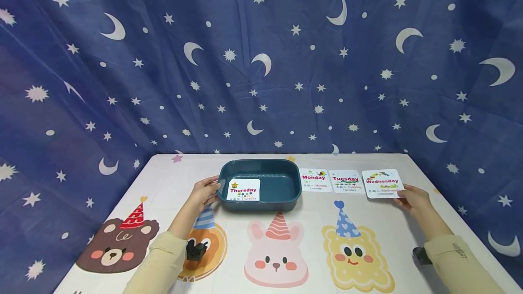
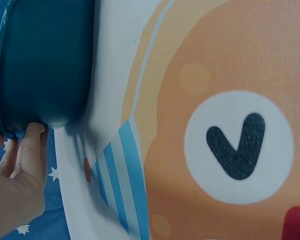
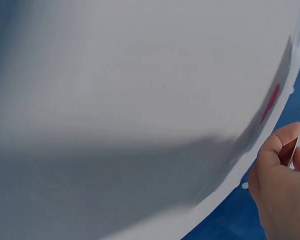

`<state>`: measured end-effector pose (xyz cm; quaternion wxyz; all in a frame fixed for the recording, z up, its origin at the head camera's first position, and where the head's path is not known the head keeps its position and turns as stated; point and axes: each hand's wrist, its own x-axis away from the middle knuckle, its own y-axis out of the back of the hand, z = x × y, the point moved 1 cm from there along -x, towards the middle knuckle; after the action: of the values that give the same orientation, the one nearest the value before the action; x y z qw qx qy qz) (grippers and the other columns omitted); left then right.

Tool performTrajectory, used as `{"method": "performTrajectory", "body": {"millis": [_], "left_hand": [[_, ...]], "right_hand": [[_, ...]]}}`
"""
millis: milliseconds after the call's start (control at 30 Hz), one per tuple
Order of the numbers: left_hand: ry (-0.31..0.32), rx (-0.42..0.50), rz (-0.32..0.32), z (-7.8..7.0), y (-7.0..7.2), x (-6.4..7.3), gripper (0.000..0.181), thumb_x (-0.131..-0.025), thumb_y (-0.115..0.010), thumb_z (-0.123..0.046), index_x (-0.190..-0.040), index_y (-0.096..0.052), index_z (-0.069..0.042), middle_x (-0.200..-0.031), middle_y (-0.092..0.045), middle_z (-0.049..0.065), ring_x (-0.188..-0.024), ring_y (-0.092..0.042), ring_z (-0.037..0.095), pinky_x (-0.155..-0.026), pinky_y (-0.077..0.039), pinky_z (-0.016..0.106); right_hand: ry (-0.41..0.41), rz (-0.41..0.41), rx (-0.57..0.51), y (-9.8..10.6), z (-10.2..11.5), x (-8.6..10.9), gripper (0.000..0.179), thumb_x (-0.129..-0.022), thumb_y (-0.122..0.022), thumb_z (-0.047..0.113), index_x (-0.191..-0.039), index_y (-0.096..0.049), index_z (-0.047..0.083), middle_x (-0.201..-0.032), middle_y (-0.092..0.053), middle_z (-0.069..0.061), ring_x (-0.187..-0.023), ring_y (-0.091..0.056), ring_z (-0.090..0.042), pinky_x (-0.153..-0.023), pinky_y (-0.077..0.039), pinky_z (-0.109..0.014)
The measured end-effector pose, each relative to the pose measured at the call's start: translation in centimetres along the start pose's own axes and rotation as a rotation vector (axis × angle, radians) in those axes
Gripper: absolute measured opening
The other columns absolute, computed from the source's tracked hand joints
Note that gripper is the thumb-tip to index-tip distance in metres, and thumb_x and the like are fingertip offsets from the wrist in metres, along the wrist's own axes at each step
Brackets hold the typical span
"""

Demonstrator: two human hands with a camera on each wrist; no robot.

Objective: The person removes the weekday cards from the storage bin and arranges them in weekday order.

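Observation:
A dark teal plastic basin (image 1: 265,161) stands toward the back of the table, with a white "Thursday" card (image 1: 244,190) inside at its left. My left hand (image 1: 205,191) grips the basin's left end; in the left wrist view, fingers (image 2: 32,150) press the outer wall below the rim. At the right, my right hand (image 1: 414,198) pinches a white "Wednesday" card (image 1: 382,184) by its right edge, thumb and fingers on either side. That card is tilted, just right of the "Tuesday" card (image 1: 347,181). A "Monday" card (image 1: 316,180) lies between the basin and "Tuesday".
The tablecloth (image 1: 229,257) is white with printed party animals, including a bear, a rabbit and a yellow biscuit face. A blue curtain (image 1: 261,103) with moons and stars hangs behind the table's back edge. Black wrist devices (image 1: 196,249) show by the sleeves.

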<state>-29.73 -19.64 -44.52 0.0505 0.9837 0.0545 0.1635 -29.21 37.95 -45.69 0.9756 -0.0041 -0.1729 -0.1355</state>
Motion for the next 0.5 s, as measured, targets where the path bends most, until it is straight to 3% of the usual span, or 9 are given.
{"method": "performTrajectory", "body": {"millis": [233, 433, 500], "left_hand": [[-0.004, 0.001, -0.006, -0.1, 0.0, 0.0, 0.043, -0.096, -0.049, -0.005, -0.139, -0.042, -0.001, -0.14, -0.045, 0.023, -0.108, -0.056, 0.025, -0.083, -0.054, 0.029], [-0.003, 0.007, -0.002, 0.1, -0.1, 0.0, 0.043, -0.096, -0.049, -0.006, -0.139, -0.042, -0.001, -0.14, -0.045, 0.023, -0.107, -0.056, 0.025, -0.083, -0.055, 0.03], [-0.001, 0.001, -0.009, 0.1, -0.1, 0.0, 0.043, -0.096, -0.049, -0.006, -0.139, -0.043, -0.002, -0.14, -0.045, 0.023, -0.108, -0.056, 0.025, -0.084, -0.054, 0.03]], "right_hand": [[0.122, -0.094, 0.143, 0.1, 0.6, -2.0, 0.061, -0.081, -0.039, -0.012, -0.137, -0.017, -0.023, -0.065, -0.05, 0.007, -0.055, -0.052, -0.001, -0.052, -0.049, -0.015], [0.125, -0.213, 0.269, 0.2, 0.0, -3.6, 0.06, -0.075, -0.044, -0.012, -0.132, -0.031, -0.024, -0.063, -0.05, 0.002, -0.048, -0.049, -0.001, -0.046, -0.048, -0.016], [0.133, -0.268, 0.328, 0.0, -0.2, -3.9, 0.056, -0.075, -0.049, -0.01, -0.128, -0.038, -0.023, -0.064, -0.053, -0.004, -0.047, -0.048, -0.001, -0.044, -0.047, -0.016]]}}
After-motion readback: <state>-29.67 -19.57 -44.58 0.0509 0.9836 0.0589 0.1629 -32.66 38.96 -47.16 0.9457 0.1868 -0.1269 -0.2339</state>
